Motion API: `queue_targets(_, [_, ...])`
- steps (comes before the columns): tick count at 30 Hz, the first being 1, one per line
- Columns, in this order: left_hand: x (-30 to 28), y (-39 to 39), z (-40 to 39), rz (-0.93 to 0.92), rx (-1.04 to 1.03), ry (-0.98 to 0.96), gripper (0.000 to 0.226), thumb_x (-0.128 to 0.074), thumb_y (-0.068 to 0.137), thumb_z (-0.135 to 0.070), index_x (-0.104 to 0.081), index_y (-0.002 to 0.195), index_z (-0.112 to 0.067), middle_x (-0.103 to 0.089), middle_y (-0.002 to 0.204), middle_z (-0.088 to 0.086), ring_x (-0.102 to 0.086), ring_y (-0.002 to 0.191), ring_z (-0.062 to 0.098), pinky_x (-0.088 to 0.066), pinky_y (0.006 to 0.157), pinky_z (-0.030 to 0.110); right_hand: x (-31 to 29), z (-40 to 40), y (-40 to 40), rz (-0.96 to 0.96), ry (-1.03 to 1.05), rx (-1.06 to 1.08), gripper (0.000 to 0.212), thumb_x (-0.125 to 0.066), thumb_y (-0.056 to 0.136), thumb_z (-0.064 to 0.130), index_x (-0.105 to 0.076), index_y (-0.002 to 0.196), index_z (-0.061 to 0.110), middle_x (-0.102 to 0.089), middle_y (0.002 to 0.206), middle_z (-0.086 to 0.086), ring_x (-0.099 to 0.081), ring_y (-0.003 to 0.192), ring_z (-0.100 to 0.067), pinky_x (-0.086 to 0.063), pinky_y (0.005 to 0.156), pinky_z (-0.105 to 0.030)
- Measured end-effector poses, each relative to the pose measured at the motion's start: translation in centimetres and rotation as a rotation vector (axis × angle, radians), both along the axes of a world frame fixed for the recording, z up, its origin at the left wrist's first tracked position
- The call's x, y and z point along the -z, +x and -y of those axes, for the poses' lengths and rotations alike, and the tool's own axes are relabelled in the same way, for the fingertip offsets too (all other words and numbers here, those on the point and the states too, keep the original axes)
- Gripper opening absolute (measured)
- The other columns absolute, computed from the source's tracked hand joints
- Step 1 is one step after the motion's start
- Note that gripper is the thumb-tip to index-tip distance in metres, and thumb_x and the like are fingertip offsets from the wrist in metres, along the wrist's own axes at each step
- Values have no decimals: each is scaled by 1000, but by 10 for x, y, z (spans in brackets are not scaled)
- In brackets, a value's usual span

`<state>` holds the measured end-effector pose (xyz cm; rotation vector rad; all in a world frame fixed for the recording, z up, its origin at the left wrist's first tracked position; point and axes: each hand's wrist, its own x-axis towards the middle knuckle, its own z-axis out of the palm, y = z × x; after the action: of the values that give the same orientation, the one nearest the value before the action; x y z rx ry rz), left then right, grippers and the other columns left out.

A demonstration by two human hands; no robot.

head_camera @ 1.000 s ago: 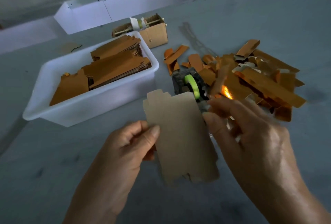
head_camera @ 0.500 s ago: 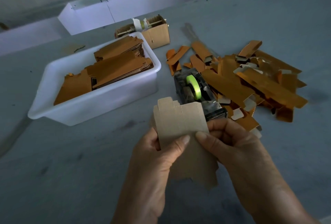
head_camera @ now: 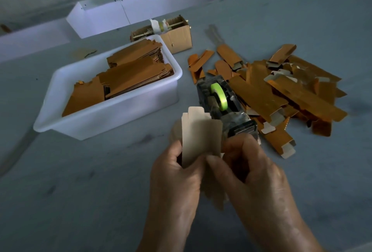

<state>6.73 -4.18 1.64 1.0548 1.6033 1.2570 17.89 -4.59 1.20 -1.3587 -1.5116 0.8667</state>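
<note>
A flat die-cut cardboard blank (head_camera: 200, 135), pale side toward me, is held upright above the grey table and is partly folded along its length. My left hand (head_camera: 177, 173) grips its left edge with thumb in front. My right hand (head_camera: 249, 171) grips its right side, fingers curled round it. The lower end of the blank pokes out below between my hands. Just behind the blank stands a dark tape dispenser (head_camera: 225, 106) with a green tape roll (head_camera: 219, 95).
A white plastic tub (head_camera: 112, 115) at the left holds stacked brown blanks. A loose heap of gold-brown folded cartons (head_camera: 281, 92) lies at the right. A small open cardboard box (head_camera: 177, 34) sits behind the tub. White ledges run along the back.
The blank was flat and held apart in both hands; my hands have come together and folded it narrower, raising it in front of the tape dispenser.
</note>
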Motion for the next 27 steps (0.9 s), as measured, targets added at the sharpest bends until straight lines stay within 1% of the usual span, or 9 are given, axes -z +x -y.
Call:
queue_targets(5, [-7, -1, 4, 109, 132, -72, 13, -70, 84, -31, -73, 81, -18, -71, 75, 15, -66, 69, 37, -53, 60, 40, 0, -2, 2, -165, -82, -87, 27, -47, 76, 54, -55, 90, 32, -68, 77, 14, -65, 59, 0, -51, 53, -13])
queue_targets(8, [-8, -7, 5, -21, 232, -11, 24, -63, 82, -44, -72, 81, -22, -72, 74, 3, -69, 73, 21, -55, 67, 34, 1, -5, 5, -169, -141, -95, 28, -51, 76, 49, -58, 97, 31, -70, 82, 14, -67, 70, 0, -56, 63, -20])
queue_targets(10, [-10, -10, 5, -67, 239, 7, 10, -66, 89, -32, -74, 86, -28, -75, 78, -2, -71, 77, 14, -56, 69, 30, -1, -5, 5, -154, -182, -96, 20, -56, 77, 45, -59, 93, 34, -70, 80, 11, -67, 72, 0, -56, 63, -22])
queue_targets(13, [-12, -18, 7, 7, 322, -62, 16, -62, 87, -27, -76, 93, -30, -76, 86, -1, -72, 85, 14, -54, 75, 29, -3, -3, 9, -34, -126, -18, 35, -47, 65, 63, -55, 85, 35, -65, 76, 15, -61, 71, 6, -48, 56, -10])
queue_targets(15, [-17, -22, 7, 73, 393, -99, 20, -63, 80, -32, -75, 96, -29, -76, 89, 1, -72, 86, 14, -54, 74, 25, -4, -5, 11, -5, -151, -5, 47, -44, 59, 69, -55, 89, 35, -64, 77, 12, -60, 75, 5, -49, 58, -12])
queue_targets(18, [-19, -24, 7, 136, 359, -119, 25, -69, 67, -33, -74, 89, -22, -75, 81, 5, -70, 71, 10, -48, 58, 12, -3, -8, 13, -346, -356, -148, 43, -57, 59, 57, -67, 88, 26, -69, 82, 0, -67, 79, -13, -57, 72, -29])
queue_targets(20, [-17, -23, 6, 83, 311, -123, 25, -71, 61, -36, -70, 82, -23, -74, 75, 3, -68, 64, 7, -45, 52, 11, -3, -8, 13, -537, -451, -201, 30, -62, 62, 43, -71, 84, 24, -70, 80, -6, -68, 77, -21, -56, 71, -32])
queue_targets(24, [-16, -18, 9, -128, 281, -44, 21, -67, 65, -44, -70, 79, -28, -71, 70, -6, -64, 62, 2, -44, 53, 11, 1, -9, 12, -573, -452, -162, 28, -62, 60, 40, -71, 82, 26, -71, 76, -3, -68, 70, -15, -52, 68, -29])
queue_targets(27, [-13, -12, 10, -223, 141, 17, 13, -72, 73, -36, -75, 84, -30, -72, 77, -9, -67, 70, 1, -46, 56, 8, 2, -11, 11, -580, -420, -119, 24, -61, 61, 37, -70, 82, 31, -72, 78, -3, -70, 73, -16, -54, 68, -29])
